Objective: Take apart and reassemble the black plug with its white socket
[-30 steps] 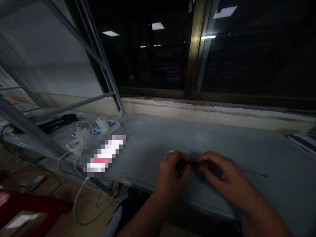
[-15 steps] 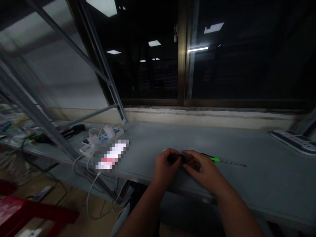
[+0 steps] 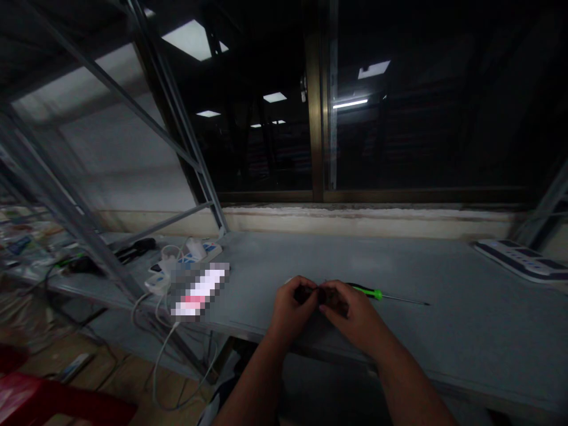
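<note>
My left hand and my right hand meet fingertip to fingertip above the grey table, near its front edge. Both are closed, thumbs pinched toward the forefingers. Between the fingertips sits something small and dark, too dim and too covered to name. A screwdriver with a black and green handle lies just beyond my right hand, its shaft pointing right; the handle's end is partly hidden behind that hand. A bit of something pale shows behind my left hand.
To the left, a pixelated phone with a lit screen lies on a cable beside a white power strip with plugs. Another power strip rests at the far right. A metal frame rises at left; a red stool stands below.
The view has tilted up and shifted slightly. My fingertips have drawn closer together around the small dark thing. The screwdriver lies in place.
</note>
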A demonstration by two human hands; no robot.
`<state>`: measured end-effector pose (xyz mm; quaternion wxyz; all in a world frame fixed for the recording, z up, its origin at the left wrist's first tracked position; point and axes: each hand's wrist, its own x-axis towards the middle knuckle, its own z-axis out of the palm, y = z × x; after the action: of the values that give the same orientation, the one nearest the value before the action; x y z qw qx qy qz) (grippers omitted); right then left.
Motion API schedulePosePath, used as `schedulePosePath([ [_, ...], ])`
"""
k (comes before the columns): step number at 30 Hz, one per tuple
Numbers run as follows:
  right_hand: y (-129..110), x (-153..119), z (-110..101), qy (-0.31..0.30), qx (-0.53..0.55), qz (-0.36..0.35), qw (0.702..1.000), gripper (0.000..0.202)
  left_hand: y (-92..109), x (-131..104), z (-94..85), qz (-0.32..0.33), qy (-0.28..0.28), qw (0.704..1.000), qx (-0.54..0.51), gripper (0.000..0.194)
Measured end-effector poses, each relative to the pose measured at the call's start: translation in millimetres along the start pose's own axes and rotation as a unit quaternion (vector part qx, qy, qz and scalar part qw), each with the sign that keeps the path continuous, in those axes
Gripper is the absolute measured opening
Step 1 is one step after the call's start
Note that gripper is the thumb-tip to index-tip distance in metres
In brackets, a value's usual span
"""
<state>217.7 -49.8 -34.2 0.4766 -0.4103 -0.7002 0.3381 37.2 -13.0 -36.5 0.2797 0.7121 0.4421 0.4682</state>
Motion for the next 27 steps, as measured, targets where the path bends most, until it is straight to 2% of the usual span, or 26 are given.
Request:
schedulePosePath([
  [7,-4,-3,0,0.001,-0.019,0.006,1.000,0.033,5,-2,-0.6,0.001,0.005,1.000,-0.017,0.007],
  [18,-2,-10,8,0.007,-0.060,-0.001,0.998,0.027,20,-10,-2.4,0.005,0.017,0.998,-0.062,0.010],
  [23,9,-20,4,0.039,-0.122,-0.024,0.991,0.024,22,-18,-4.1,-0.006,-0.001,0.996,-0.088,0.011],
  [27,29,-32,-8,0.040,-0.159,-0.017,0.986,0.030,15,-22,2.0,-0.018,-0.017,0.993,-0.113,0.016],
])
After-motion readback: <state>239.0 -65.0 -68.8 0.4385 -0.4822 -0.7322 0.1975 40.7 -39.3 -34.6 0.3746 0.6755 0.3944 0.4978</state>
